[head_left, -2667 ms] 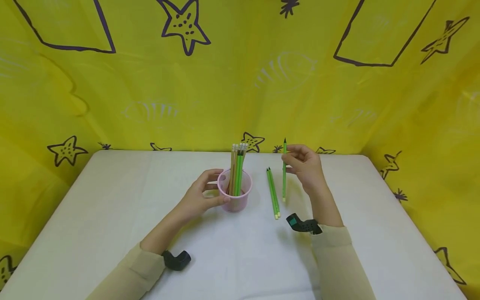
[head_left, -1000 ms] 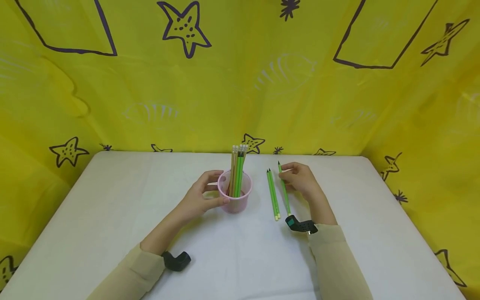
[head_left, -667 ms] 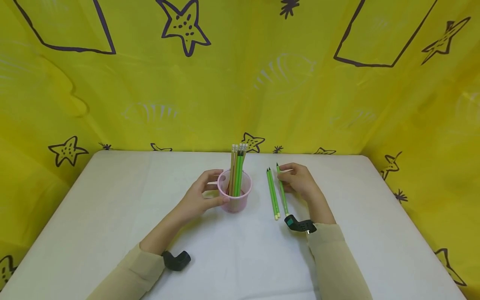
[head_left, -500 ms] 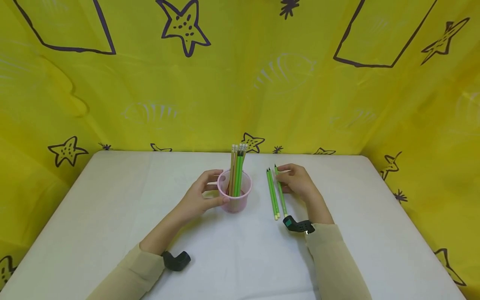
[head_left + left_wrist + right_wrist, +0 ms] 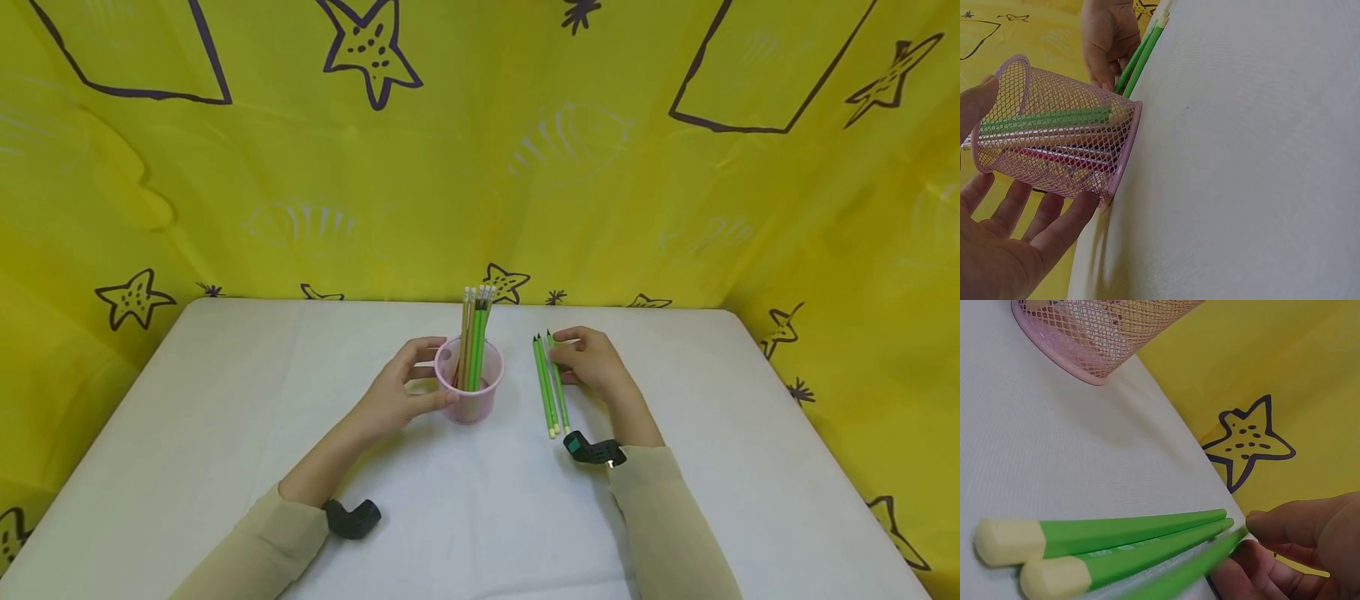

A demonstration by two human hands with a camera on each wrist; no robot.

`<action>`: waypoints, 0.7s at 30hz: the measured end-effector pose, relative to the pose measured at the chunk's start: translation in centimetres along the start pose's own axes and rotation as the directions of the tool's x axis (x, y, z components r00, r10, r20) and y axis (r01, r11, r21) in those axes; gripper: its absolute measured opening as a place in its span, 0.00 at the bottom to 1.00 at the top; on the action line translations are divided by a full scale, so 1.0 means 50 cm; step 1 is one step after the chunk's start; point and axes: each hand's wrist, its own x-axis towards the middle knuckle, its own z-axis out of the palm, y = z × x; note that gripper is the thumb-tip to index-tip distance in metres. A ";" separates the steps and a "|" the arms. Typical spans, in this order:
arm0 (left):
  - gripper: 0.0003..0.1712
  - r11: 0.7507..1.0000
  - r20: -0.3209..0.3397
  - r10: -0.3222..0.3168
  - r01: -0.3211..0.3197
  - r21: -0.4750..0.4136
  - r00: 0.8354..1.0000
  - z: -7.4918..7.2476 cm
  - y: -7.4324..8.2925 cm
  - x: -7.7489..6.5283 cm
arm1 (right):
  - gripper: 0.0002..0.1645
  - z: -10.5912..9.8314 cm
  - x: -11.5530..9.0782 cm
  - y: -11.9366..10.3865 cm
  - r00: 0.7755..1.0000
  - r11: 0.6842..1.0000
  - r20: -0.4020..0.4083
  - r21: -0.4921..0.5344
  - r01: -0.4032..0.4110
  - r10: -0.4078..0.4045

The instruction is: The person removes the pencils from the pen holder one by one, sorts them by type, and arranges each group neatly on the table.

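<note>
Pencils (image 5: 476,342) stand in the cup (image 5: 472,409) my left hand (image 5: 393,396) holds. My right hand (image 5: 595,360) pinches a green pencil (image 5: 561,400), just beside two others (image 5: 544,383).

On the table (image 5: 225,417), before the curtain (image 5: 450,167), a cup (image 5: 472,408) stands with a bunch of pencils (image 5: 478,350) in it, the left hand (image 5: 397,392) around its left side, and to its right two paired pencils (image 5: 545,387), then a third pencil (image 5: 560,392) in the right hand (image 5: 588,358).
</note>
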 end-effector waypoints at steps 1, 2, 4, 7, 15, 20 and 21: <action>0.45 1.000 0.002 0.002 -0.002 0.002 1.000 0.000 0.000 0.001 | 0.24 -0.001 0.000 0.000 1.000 1.000 0.000 0.001 0.001 -0.001; 0.45 1.000 0.004 0.004 -0.004 0.005 1.000 0.000 0.001 0.001 | 0.24 -0.001 0.000 0.000 1.000 1.000 0.001 0.003 0.001 -0.001; 0.45 1.000 0.006 0.003 -0.003 0.006 1.000 0.000 0.001 0.002 | 0.24 -0.002 0.000 -0.001 1.000 1.000 0.003 0.011 0.001 -0.001; 0.45 1.000 0.004 0.000 0.000 0.005 1.000 0.000 0.002 0.002 | 0.24 -0.004 -0.001 -0.001 1.000 1.000 0.007 0.010 0.000 0.000; 0.44 1.000 -0.013 -0.021 0.021 0.013 1.000 0.001 0.003 -0.002 | 0.24 -0.003 -0.008 -0.022 0.999 0.999 -0.026 -0.019 0.029 -0.030; 0.44 1.000 -0.015 -0.018 0.018 0.015 1.000 0.001 0.002 0.000 | 0.24 0.007 -0.026 -0.054 0.994 0.994 -0.007 0.010 0.109 -0.109; 0.44 1.000 -0.016 -0.016 0.016 0.016 1.000 0.000 0.002 0.000 | 0.24 0.010 -0.030 -0.061 0.992 0.992 0.000 0.019 0.126 -0.126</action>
